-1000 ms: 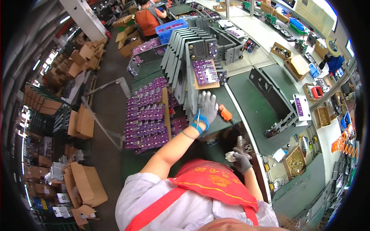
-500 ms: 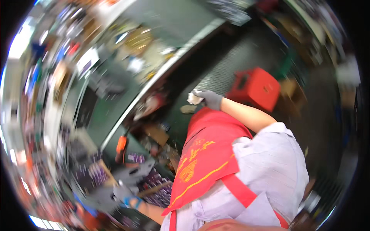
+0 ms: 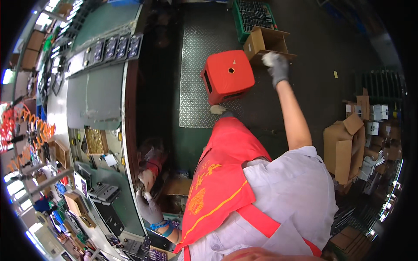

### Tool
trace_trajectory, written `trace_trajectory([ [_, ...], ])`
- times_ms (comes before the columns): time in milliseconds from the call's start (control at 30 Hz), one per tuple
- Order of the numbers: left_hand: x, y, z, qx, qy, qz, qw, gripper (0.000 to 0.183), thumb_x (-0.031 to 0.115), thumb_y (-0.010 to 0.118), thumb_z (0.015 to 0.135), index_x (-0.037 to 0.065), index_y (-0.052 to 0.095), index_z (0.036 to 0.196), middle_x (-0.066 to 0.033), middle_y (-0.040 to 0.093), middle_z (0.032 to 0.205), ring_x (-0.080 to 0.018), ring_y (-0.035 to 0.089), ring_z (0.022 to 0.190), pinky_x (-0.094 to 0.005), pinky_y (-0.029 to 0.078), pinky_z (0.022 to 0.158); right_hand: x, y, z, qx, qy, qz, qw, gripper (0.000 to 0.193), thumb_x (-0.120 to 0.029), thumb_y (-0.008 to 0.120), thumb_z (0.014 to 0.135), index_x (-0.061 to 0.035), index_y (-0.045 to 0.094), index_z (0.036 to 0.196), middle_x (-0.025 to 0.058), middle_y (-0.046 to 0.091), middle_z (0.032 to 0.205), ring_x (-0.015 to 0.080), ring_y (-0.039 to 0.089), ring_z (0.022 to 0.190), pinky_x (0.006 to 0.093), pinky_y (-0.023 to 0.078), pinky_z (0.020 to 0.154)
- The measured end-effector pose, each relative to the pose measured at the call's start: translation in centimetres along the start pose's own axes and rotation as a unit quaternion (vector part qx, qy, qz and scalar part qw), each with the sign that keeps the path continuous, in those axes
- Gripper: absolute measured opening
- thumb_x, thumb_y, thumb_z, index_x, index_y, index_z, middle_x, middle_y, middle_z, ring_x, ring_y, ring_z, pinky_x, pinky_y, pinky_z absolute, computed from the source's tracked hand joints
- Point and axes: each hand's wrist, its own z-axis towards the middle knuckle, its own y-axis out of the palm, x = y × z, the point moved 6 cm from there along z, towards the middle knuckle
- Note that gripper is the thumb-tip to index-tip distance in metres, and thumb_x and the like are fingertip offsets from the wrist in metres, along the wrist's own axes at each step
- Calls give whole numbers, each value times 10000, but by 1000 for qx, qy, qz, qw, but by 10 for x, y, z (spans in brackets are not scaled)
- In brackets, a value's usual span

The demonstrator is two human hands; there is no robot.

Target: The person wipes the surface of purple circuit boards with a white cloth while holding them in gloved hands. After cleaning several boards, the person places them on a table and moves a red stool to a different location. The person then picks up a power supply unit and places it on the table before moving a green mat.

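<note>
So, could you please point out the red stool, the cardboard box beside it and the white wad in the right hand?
Red stool (image 3: 228, 75): head view, on its top.
Cardboard box (image 3: 255, 42): head view, on its outer side wall.
White wad (image 3: 271, 58): head view, on its blurred middle.

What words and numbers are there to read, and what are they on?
Red apron: yellow characters beside a round yellow emblem; I won't copy printed words.
Red stool: small pale mark on top, too small to read.
White boxes: tiny dark marks, unreadable.
Anything else: too small or blurred.
</note>
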Motion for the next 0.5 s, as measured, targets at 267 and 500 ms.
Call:
trace_trajectory([
  [267,116,62,59,-34,34,43,998,430,305,543,923,-30,584,1189,-242,608,1158,-397,571,1087,-446,432,943,-131,-59,201,139,-348,-72,924,461,-91,694,802,24,445,1172,153,614,1126,215,614,1032,331,487,924],
  [500,207,107,88,-97,-34,-53,993,388,281,546,942,-1,586,1205,-215,618,1123,-360,597,1045,-405,456,910,-44,-65,374,90,-126,-270,950,528,-171,617,850,27,502,1326,153,535,1346,246,474,1274,327,357,1060],
])
